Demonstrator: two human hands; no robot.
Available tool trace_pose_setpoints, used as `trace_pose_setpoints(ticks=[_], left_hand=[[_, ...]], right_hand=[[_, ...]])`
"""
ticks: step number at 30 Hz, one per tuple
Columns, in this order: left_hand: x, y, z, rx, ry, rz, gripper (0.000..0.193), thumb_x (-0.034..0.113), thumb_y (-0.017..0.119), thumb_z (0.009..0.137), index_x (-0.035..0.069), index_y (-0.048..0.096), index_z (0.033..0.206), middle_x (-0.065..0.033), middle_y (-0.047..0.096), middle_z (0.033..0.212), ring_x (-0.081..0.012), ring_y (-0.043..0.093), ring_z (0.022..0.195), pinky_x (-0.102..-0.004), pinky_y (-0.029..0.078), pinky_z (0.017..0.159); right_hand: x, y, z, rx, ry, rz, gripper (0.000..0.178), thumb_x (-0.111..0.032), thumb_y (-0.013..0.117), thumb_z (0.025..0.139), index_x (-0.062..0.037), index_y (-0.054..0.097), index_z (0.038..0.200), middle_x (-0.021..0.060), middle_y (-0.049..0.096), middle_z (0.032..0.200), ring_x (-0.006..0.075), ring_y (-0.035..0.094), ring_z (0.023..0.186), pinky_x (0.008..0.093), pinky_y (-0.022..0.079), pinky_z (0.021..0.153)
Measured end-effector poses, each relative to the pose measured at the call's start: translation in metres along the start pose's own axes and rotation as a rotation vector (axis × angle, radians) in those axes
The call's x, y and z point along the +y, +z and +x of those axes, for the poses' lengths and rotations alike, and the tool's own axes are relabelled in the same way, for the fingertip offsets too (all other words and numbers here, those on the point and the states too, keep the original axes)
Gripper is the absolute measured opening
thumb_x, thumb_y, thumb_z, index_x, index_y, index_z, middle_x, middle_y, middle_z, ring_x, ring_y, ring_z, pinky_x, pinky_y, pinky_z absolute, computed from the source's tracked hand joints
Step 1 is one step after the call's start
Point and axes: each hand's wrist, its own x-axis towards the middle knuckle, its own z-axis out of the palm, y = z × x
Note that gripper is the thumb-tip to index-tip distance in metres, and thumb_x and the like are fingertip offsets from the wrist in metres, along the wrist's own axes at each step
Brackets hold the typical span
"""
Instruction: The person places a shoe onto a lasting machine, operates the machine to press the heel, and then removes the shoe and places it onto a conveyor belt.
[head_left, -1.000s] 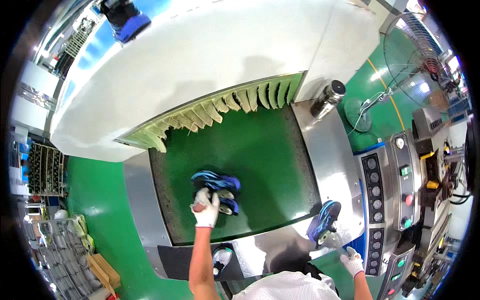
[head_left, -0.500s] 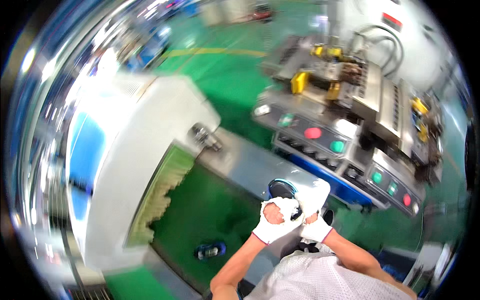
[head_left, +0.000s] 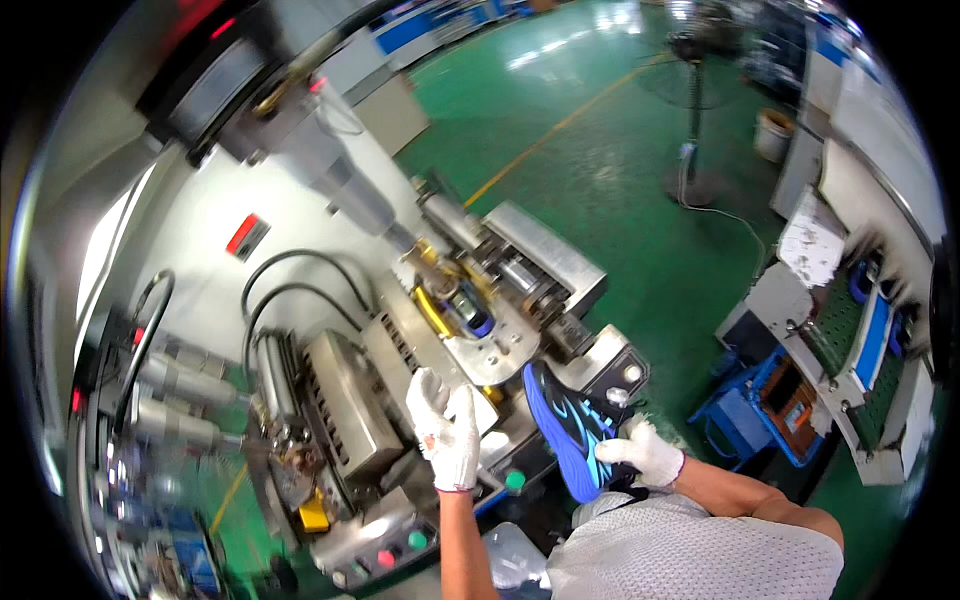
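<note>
A black sports shoe with a bright blue-purple sole and light-blue markings (head_left: pixel 566 432) hangs tilted in front of my body. My right hand (head_left: pixel 648 453), in a white knitted glove, is closed on one end of it, thumb along its side. To the left, my left hand (head_left: pixel 447 432), gloved in white too, is raised with thumb and fingers apart and nothing in it. Just beyond that hand stands a metal shoe machine (head_left: pixel 505 350). A second dark shoe with a blue-purple tip (head_left: pixel 474 316) sits in its clamping station beside a yellow part.
Along the machine's front runs a button panel (head_left: pixel 400 548). Black hoses (head_left: pixel 300 255) curve over its back. At right, a conveyor (head_left: pixel 845 335) carries shoes under brushes, with a blue crate (head_left: pixel 745 410) beside it. A pedestal fan (head_left: pixel 692 130) and bucket (head_left: pixel 773 135) stand farther off.
My view has swung from the white conveyor housing to the machine. My hands, close together at a dark shoe before, are apart now; the shoe is in my right hand, my left raised.
</note>
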Motion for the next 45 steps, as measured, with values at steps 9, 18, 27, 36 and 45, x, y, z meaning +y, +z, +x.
trace_pose_setpoints(ticks=[9,18,27,36,45], left_hand=[[-0.192,0.112,0.183,-0.034,-0.414,0.416,0.068,0.026,0.074,0.083,-0.006,0.047,0.137,-0.0281,0.057,0.136,-0.0406,0.060,0.120,-0.0437,0.046,0.104],[-0.228,0.033,0.230,0.053,-0.619,0.097,0.052,0.019,0.078,0.080,-0.007,0.060,0.121,-0.0204,0.071,0.110,-0.0311,0.070,0.094,-0.0397,0.055,0.087],[-0.024,-0.059,-0.003,-0.121,-0.411,-0.290,0.059,0.006,0.074,0.081,0.000,0.052,0.136,-0.0097,0.059,0.128,-0.0182,0.056,0.117,-0.0346,0.046,0.104],[-0.053,-0.165,-0.298,-0.348,-0.999,0.211,0.069,0.031,0.080,0.081,0.008,0.052,0.140,-0.0178,0.060,0.136,-0.0329,0.054,0.131,-0.0419,0.042,0.108],[-0.144,-0.112,-0.374,0.584,-1.034,0.399,0.062,0.018,0.071,0.087,0.000,0.043,0.140,-0.0177,0.057,0.134,-0.0359,0.056,0.127,-0.0407,0.041,0.110]], right_hand=[[-0.022,-0.054,-0.014,0.255,0.004,-0.025,0.066,-0.024,0.077,0.090,0.0034,0.050,0.143,0.0063,0.061,0.132,0.0142,0.054,0.118,0.0327,0.045,0.102],[-0.003,-0.060,0.014,0.352,0.147,-0.320,0.049,-0.043,0.080,0.086,0.0047,0.069,0.093,0.0054,0.067,0.082,0.0096,0.059,0.077,0.0315,0.049,0.067],[-0.055,0.004,0.131,0.204,-0.123,-0.662,0.044,-0.020,0.074,0.092,0.0032,0.057,0.126,0.0067,0.068,0.109,0.0141,0.067,0.093,0.0328,0.057,0.080],[0.025,0.073,0.485,0.136,-0.085,-1.725,0.050,-0.042,0.061,0.086,-0.0063,0.071,0.120,0.0218,0.065,0.132,0.0366,0.062,0.124,0.0433,0.052,0.100],[0.051,0.029,0.524,0.039,-0.285,-1.511,0.048,-0.044,0.071,0.080,0.0007,0.075,0.095,0.0195,0.075,0.092,0.0328,0.074,0.087,0.0460,0.054,0.080]])
